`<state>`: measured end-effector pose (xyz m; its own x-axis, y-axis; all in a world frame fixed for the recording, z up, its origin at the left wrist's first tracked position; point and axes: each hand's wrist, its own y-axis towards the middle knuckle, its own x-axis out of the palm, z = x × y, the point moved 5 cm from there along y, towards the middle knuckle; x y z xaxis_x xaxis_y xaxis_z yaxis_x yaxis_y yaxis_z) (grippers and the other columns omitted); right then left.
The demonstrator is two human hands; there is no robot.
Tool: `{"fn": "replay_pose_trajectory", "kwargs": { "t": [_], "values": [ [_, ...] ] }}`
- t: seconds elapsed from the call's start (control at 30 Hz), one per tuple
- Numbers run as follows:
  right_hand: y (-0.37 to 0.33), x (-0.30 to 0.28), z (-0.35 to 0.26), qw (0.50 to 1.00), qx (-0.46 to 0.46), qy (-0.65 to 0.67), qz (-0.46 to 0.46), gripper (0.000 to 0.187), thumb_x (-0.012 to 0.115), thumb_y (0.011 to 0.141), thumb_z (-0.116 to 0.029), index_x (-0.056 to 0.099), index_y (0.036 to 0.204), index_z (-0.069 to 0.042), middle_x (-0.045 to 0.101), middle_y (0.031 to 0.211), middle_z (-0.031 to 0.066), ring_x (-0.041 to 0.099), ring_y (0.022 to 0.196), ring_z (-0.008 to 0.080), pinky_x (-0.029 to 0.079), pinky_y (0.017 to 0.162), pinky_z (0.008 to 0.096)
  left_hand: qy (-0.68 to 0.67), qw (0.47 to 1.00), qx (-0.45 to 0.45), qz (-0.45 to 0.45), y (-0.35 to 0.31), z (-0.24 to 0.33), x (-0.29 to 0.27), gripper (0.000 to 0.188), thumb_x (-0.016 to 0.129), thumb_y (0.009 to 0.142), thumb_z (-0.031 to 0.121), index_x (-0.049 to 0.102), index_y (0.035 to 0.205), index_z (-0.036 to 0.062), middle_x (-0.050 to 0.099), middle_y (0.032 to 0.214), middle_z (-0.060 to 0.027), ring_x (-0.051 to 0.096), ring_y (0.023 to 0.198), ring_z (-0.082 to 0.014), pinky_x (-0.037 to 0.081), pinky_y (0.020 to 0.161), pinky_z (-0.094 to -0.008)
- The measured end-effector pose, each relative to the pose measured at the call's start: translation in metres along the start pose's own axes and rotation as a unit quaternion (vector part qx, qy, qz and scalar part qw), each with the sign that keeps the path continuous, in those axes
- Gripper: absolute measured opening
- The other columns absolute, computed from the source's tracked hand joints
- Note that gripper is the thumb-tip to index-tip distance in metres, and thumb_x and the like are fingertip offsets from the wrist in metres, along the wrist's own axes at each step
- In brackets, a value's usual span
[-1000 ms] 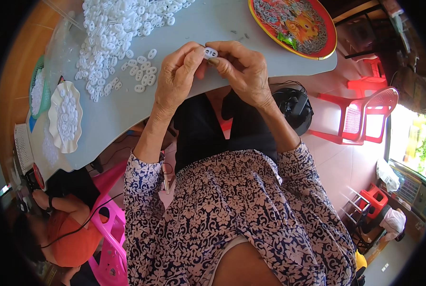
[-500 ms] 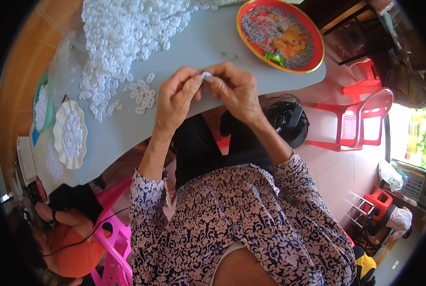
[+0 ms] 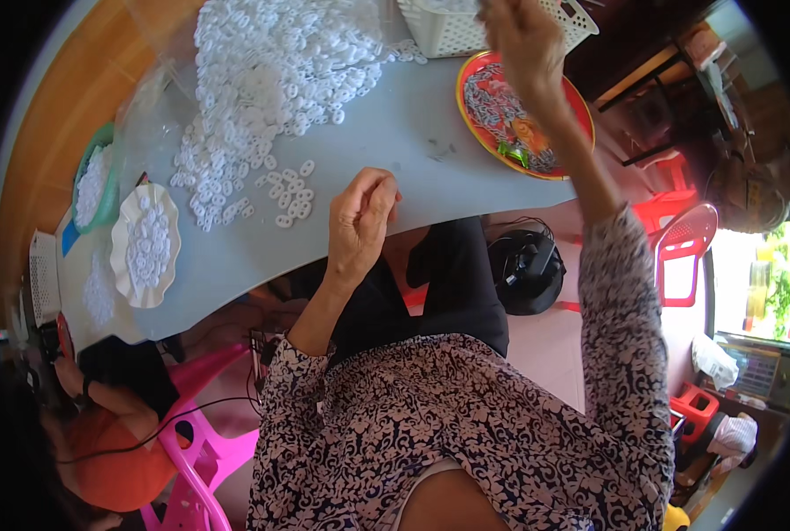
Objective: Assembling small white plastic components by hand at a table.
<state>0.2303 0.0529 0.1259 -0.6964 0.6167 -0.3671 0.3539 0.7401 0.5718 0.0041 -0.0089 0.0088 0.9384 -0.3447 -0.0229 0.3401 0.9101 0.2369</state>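
Observation:
My left hand (image 3: 361, 226) is curled closed at the table's near edge; whatever its fingers hold, if anything, is hidden. My right hand (image 3: 529, 55) is stretched far forward, above the far rim of a round red tray (image 3: 460, 97) and in front of a white perforated basket (image 3: 439, 35). Its fingers are smeared by motion at the top of the picture. Small grey pieces and a green scrap (image 3: 513, 156) lie in the tray. Left of my left hand is a small group of white oval plastic pieces with holes (image 3: 287, 191), near a large heap of the same pieces (image 3: 271, 80).
A cream wavy-edged dish (image 3: 176, 232) and a green bowl (image 3: 103, 137) hold white pieces at the table's left. A black bag (image 3: 526, 274) is beside my legs. A person in orange (image 3: 116, 465) sits lower left by a pink chair (image 3: 209, 451). Red chairs (image 3: 687, 234) stand right.
My hands were together over the table edge, fingering a small white piece. Now they are apart: the right has reached far forward to the basket, and the left has stayed near the edge.

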Motion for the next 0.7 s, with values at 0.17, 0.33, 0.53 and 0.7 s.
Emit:
{"fn": "replay_pose_trajectory", "kwargs": {
  "t": [0.17,0.33,0.53,0.7],
  "values": [
    [0.057,0.012,0.031,0.976,-0.176,-0.127,0.026,0.013,0.064,0.080,-0.011,0.062,0.078,0.002,0.057,0.065,0.0125,0.054,0.057,0.0196,0.044,0.052,0.0327,0.011,1.000,-0.008,-0.002,0.004,0.002,-0.004,0.021,0.047,0.093,0.016,0.056,0.083,0.0000,0.055,0.072,-0.0022,0.045,0.060,-0.0056,0.035,0.055,-0.0203],
    [-0.013,0.082,-0.005,0.959,-0.242,-0.005,-0.145,0.006,0.063,0.078,-0.010,0.065,0.082,-0.005,0.064,0.075,0.0121,0.063,0.065,0.0284,0.049,0.061,0.0335,0.046,0.999,-0.013,-0.012,-0.002,0.004,-0.008,0.021,0.046,0.093,0.016,0.056,0.084,-0.0009,0.051,0.065,-0.0025,0.044,0.057,-0.0071,0.035,0.053,-0.0224],
    [-0.048,0.146,0.005,0.911,-0.267,-0.087,-0.303,0.015,0.062,0.079,-0.006,0.067,0.093,-0.004,0.066,0.085,0.0114,0.063,0.074,0.0273,0.051,0.069,0.0342,0.034,0.999,0.034,-0.002,0.000,0.003,0.000,0.016,0.049,0.092,0.012,0.052,0.086,-0.0020,0.044,0.062,-0.0039,0.040,0.055,-0.0102,0.037,0.051,-0.0253],
    [-0.053,0.157,0.012,0.887,-0.244,-0.079,-0.385,0.013,0.062,0.078,-0.007,0.067,0.091,-0.004,0.066,0.085,0.0105,0.063,0.074,0.0273,0.051,0.068,0.0344,0.036,0.999,0.019,-0.016,0.000,0.006,0.000,0.014,0.049,0.091,0.009,0.052,0.085,-0.0024,0.045,0.063,-0.0062,0.041,0.055,-0.0121,0.038,0.052,-0.0265]
  ]
}}
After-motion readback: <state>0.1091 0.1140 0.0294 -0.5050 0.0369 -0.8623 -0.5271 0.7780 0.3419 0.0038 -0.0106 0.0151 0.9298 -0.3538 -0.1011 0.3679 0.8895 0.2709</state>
